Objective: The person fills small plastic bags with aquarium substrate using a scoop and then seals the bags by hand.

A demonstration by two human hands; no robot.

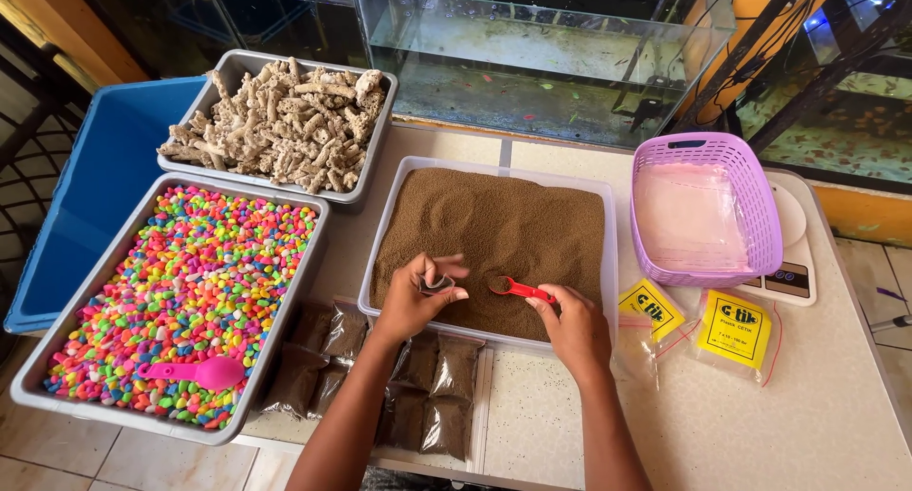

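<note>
Centre of frame: clear tub of brown granules (494,220); left hand (413,296) pinching small bag (436,284); right hand (573,325) gripping red scoop (518,288). Left: tray of coloured pebbles (180,301). Right: purple basket (705,206).

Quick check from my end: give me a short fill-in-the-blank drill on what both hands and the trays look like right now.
1. The right hand holds a small ____ spoon over the brown granules.
2. The left hand pinches a small clear ____.
3. A pink scoop lies on the ____ pebbles.
4. The purple basket sits on a white ____.

Missing words: red; bag; coloured; scale
</note>
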